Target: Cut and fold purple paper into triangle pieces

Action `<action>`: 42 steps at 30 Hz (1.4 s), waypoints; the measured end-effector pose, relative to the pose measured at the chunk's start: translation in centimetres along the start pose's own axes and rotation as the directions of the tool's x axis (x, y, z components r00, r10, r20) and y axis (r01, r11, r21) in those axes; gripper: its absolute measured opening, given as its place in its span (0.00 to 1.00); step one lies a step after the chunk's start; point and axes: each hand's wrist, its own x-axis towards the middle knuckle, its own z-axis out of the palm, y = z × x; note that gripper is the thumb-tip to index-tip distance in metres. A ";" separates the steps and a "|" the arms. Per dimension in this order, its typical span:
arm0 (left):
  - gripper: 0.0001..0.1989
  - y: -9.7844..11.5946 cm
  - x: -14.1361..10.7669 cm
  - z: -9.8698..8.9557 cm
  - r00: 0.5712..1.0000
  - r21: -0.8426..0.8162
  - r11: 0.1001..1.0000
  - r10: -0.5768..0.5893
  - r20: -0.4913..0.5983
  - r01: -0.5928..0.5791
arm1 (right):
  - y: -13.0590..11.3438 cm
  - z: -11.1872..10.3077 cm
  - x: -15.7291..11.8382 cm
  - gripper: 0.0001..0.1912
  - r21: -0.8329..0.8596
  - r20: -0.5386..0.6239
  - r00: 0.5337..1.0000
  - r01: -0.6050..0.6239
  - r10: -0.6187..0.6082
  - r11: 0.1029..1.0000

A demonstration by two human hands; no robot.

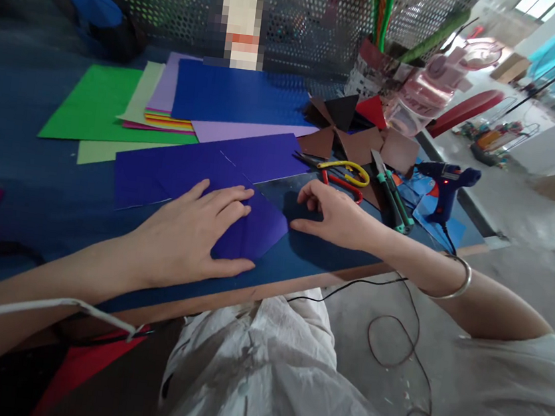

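Observation:
My left hand [199, 232] lies flat with its fingers spread on a small piece of purple paper [268, 227], which tapers to a blunt corner at the right. Behind it, partly under my fingers, a longer purple sheet [268, 157] stretches across the table. Just right of the small piece's corner hovers my right hand [334, 214], its fingers curled and the thumb held apart, with nothing visible between them. Close beyond that hand are scissors [344, 173] with one yellow and one red handle. A green and black utility knife [393, 193] lies to their right.
Coloured sheets, including a blue one [240, 93] and a green one [89, 103], are stacked at the back. Brown scraps [359, 144] lie near a pink transparent jug [424, 91]. A blue glue gun [447, 187] stands by the right edge, its cord hanging down.

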 end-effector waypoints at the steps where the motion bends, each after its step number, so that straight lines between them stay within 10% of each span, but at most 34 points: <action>1: 0.34 0.0 0.0 0.0 1.000 0.015 1.000 0.005 0.005 -0.005 | 0.1 -0.1 0.0 0.18 0.003 0.007 1.000 0.006 -0.006 1.000; 9: 0.33 0.2 0.2 -0.1 1.000 -0.034 0.999 -0.008 -0.019 0.008 | -1.9 0.1 -0.1 0.11 0.014 0.026 0.998 0.050 -0.051 0.999; 15: 0.32 0.1 0.2 0.0 1.000 -0.028 0.999 -0.023 -0.003 0.023 | -5.6 4.3 -0.7 0.28 -0.243 -0.046 0.984 0.156 -0.172 0.957; 29: 0.35 0.1 0.1 -0.2 1.000 0.020 1.000 0.007 0.006 -0.007 | -0.8 3.3 -1.3 0.19 -0.346 -0.190 0.978 0.012 -0.083 0.938; 42: 0.34 0.2 0.2 0.1 0.997 0.004 0.997 -0.077 0.028 0.077 | -5.1 2.2 3.3 0.14 -0.180 0.157 0.904 0.422 -0.398 0.888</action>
